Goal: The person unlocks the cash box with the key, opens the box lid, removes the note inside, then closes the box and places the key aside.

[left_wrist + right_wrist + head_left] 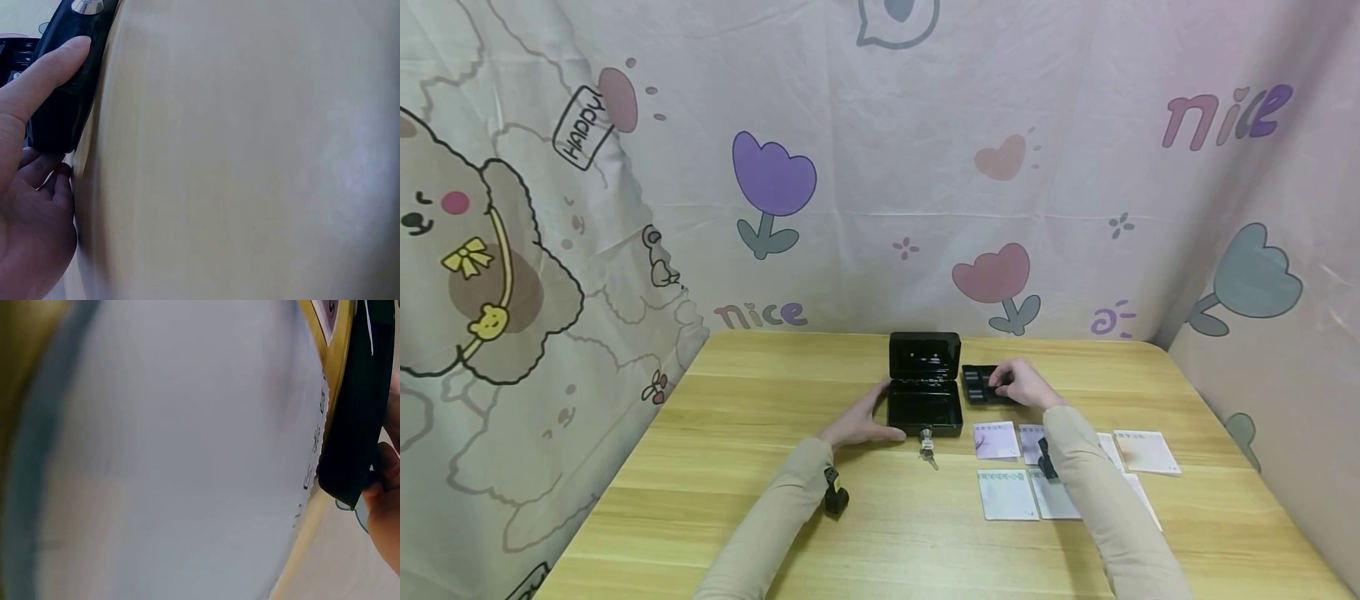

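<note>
A small black cash box [925, 408] stands on the table with its lid raised; a silver lock with keys [928, 448] hangs at its front. My left hand [863, 418] holds the box at its left side, thumb across the front face and fingers around the side; the left wrist view shows that thumb [65, 59] on the black wall. Right of the box lies a black compartment tray [977, 387]. My right hand [1024, 384] is over the tray's right part with bent fingers, fingertips down at the compartments. I cannot tell whether they pinch anything.
Several pale printed notepads lie in two rows in front of the tray, among them a lilac one [996, 440], a greenish one [1008, 495] and a cream one [1147, 452]. My right forearm passes over some. A patterned curtain [865, 167] hangs behind the wooden table [760, 392].
</note>
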Action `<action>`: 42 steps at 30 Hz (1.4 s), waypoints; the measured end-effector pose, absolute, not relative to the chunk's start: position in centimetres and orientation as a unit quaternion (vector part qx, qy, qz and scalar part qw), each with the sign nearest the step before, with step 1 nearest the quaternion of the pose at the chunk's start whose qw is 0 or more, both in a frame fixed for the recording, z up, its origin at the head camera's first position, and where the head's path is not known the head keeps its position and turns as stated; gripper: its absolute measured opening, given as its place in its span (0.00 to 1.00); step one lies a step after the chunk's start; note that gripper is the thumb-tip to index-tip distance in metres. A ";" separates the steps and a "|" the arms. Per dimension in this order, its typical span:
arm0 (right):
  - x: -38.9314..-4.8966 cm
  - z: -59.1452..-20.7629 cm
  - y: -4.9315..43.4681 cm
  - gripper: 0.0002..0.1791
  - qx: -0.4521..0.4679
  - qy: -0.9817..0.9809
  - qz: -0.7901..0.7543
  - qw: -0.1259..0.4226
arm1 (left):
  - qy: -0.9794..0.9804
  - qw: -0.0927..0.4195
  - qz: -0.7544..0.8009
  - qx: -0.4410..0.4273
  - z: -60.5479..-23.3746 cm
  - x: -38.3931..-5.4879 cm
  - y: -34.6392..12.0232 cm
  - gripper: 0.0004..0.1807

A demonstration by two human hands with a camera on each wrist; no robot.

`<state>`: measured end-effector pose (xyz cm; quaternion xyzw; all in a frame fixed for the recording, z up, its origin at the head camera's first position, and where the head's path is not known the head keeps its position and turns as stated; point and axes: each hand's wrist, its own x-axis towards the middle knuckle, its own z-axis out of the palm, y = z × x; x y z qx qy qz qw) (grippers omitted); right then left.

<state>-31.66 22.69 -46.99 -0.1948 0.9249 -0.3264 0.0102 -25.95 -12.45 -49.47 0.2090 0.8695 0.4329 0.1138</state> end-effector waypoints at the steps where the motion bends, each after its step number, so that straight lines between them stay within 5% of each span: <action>1: -31.6 -47.0 22.7 0.08 -0.194 0.925 -0.327 0.010 | 0.869 0.114 0.435 0.209 -49.5 -26.0 -12.4 0.62; 30: -29.1 -44.7 23.9 0.08 -0.254 0.896 -0.360 -0.055 | 0.867 0.118 0.439 0.204 -49.2 -25.8 -12.4 0.62; 42: -27.9 -43.4 23.8 0.08 -0.231 0.909 -0.346 -0.022 | 0.868 0.119 0.435 0.208 -49.3 -26.0 -12.4 0.62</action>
